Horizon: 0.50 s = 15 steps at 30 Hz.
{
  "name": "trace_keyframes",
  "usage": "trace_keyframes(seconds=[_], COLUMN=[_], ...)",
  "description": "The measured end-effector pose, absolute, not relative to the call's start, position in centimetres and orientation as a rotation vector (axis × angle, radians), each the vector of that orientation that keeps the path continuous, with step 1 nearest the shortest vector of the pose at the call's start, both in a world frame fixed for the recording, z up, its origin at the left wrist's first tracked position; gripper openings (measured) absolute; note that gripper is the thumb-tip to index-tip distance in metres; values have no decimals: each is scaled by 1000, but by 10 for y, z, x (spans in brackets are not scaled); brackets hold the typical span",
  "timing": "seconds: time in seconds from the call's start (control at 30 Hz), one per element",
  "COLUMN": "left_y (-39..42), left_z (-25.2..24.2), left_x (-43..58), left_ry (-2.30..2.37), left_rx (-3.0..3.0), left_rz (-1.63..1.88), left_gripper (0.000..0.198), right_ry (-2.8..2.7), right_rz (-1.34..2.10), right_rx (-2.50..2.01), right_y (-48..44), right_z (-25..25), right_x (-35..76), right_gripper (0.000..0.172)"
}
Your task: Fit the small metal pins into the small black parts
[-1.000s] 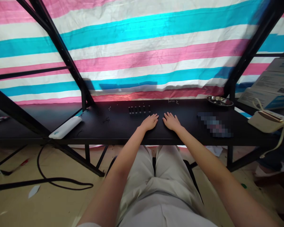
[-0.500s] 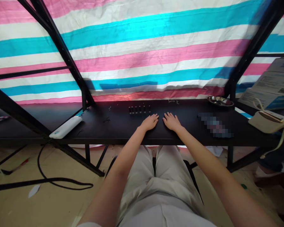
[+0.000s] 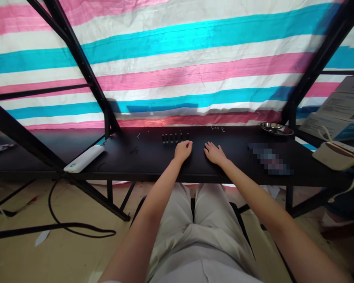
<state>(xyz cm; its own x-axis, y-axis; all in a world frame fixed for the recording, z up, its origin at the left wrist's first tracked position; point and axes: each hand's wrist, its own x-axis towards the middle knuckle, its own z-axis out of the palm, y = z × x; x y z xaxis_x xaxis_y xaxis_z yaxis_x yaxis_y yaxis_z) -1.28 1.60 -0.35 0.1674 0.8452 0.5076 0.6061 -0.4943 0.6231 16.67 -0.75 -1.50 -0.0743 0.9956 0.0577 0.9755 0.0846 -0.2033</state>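
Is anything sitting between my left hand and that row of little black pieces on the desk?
Nothing visible does. The left hand rests on the black tabletop, its fingertips right at the near edge of the row of small black pieces.

A hand can pass over the black tabletop (image 3: 147, 163) between the left hand (image 3: 183, 151) and a white oblong block (image 3: 83, 158). Small black upright pieces (image 3: 174, 138) stand just ahead of the left hand; a blurred patch (image 3: 270, 159) lies right of the right hand (image 3: 214, 153).

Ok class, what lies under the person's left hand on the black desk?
The left hand rests on the black desk, fingertips near a row of small black pieces; what lies beneath the palm is hidden.
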Motion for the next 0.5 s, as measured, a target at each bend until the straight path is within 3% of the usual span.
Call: trace_keyframes(seconds=[0.2,0.5], left_y=[13,19], left_z=[6,8], left_x=[-20,-24], left_ry=[1564,1417], left_rx=[1776,1361], left_rz=[1646,1808], left_gripper=[30,27], right_ry=[-2209,-1994], right_rz=[271,442], right_rx=[-1784,-1674], right_y=[10,55], right_z=[-15,-15], right_x=[164,131], right_gripper=[47,43])
